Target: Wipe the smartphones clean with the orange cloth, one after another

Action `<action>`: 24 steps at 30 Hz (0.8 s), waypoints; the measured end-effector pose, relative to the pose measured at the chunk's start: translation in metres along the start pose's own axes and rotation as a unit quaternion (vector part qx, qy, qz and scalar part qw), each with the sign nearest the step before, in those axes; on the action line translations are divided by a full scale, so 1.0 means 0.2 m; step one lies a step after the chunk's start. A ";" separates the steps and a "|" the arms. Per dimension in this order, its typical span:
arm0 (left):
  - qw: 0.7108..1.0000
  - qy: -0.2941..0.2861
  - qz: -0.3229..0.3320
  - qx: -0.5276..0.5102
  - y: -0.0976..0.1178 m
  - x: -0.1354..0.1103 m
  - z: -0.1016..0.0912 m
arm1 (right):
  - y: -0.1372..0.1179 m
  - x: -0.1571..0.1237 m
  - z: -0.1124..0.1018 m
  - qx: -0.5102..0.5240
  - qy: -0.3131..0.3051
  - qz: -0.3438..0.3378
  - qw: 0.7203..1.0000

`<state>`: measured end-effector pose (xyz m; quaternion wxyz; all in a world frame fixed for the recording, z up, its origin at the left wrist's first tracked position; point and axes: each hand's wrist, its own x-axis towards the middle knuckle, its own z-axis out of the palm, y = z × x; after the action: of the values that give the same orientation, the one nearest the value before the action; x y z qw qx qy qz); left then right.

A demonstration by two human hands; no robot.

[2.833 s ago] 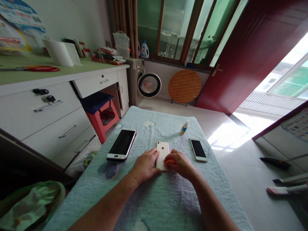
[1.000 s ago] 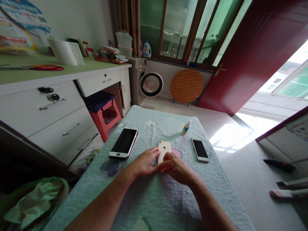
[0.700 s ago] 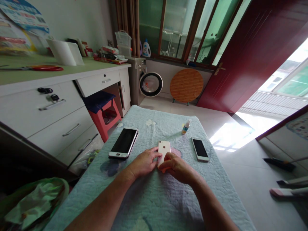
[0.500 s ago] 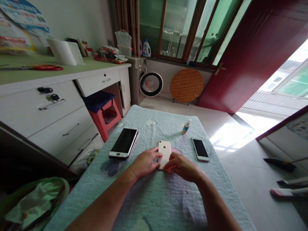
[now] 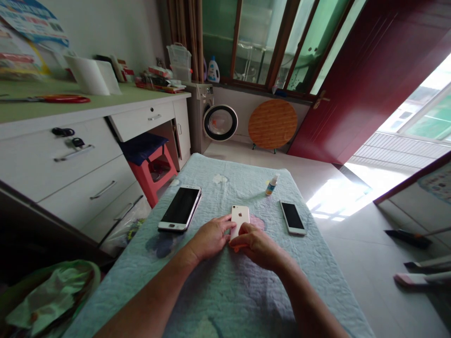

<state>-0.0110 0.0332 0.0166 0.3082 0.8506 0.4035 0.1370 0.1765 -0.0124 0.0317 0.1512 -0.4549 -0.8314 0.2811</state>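
Note:
A pale smartphone (image 5: 240, 214) lies back up on the cloth-covered table, its camera end pointing away from me. My left hand (image 5: 213, 237) grips it along the left edge, fingertips resting on its back. In my right hand (image 5: 259, 244) is a small orange cloth (image 5: 239, 247), pinched and pressed on the phone's lower end, which the hand partly hides. To the left lies a larger white phone (image 5: 181, 207), dark screen up. Another white phone (image 5: 293, 217) lies screen up at the right. A small spray bottle (image 5: 272, 184) stands upright beyond my right hand.
A pale blue quilted cover (image 5: 225, 291) drapes the table. Along the left runs a white drawer unit (image 5: 81, 183), with a red stool (image 5: 151, 183) beside it. A washing machine (image 5: 201, 108) with its door ajar stands behind; a basket (image 5: 93, 277) sits at lower left.
My right hand has slid left with the orange cloth across the phone's lower end, towards its lower left corner. My left hand keeps its grip. The view has shifted slightly.

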 end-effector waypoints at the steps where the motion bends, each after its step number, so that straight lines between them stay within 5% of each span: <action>1: 1.000 0.001 0.003 0.000 0.00 0.00 0.00 | 0.01 0.00 0.00 -0.002 0.004 0.002 1.000; 12: 1.000 -0.002 0.008 0.002 -0.01 0.00 0.01 | 0.08 -0.01 -0.06 -0.045 0.076 0.107 0.990; 24: 1.000 -0.004 0.012 0.014 -0.01 0.00 0.01 | 0.06 -0.02 -0.08 0.039 -0.028 0.010 0.999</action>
<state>-0.0112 0.0336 0.0149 0.2962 0.8602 0.3938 0.1313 0.1948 -0.0052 0.0367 0.1428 -0.4492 -0.8191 0.3269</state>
